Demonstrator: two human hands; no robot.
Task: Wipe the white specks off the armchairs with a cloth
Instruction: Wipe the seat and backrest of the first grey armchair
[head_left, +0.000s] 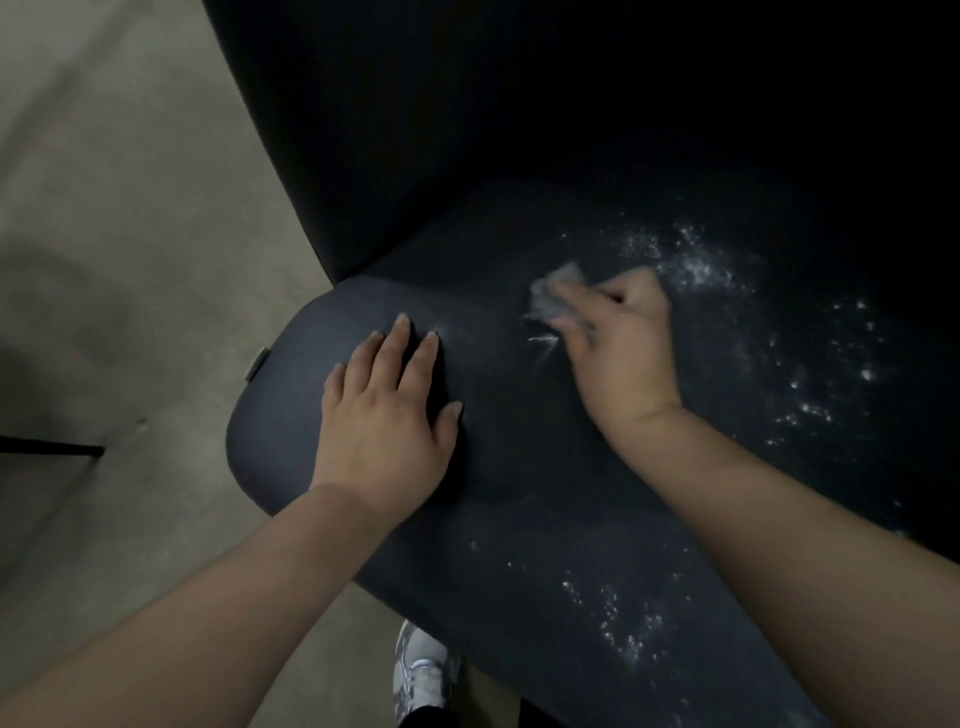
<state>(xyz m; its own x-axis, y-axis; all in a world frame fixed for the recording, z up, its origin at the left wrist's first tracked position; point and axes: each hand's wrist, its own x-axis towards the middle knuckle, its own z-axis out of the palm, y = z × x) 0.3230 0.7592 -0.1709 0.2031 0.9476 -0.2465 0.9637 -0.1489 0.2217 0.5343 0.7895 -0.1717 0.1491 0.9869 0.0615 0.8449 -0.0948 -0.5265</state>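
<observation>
Dark-blue armchair (519, 467) seat: right hand (621, 353) grips grey cloth (558, 299) mid-seat, left hand (387, 410) flat, fingers spread, holding nothing | risk: dry strokes likely smear white specks (696, 262) into fabric or flick them onto floor (130, 234) | count: 1 armchair, 1 cloth, 2 hands, about 3 speck patches

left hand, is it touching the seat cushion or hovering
Touching. The head view shows the left hand lying flat with fingers spread on the dark seat cushion, no gap under the palm.
</observation>
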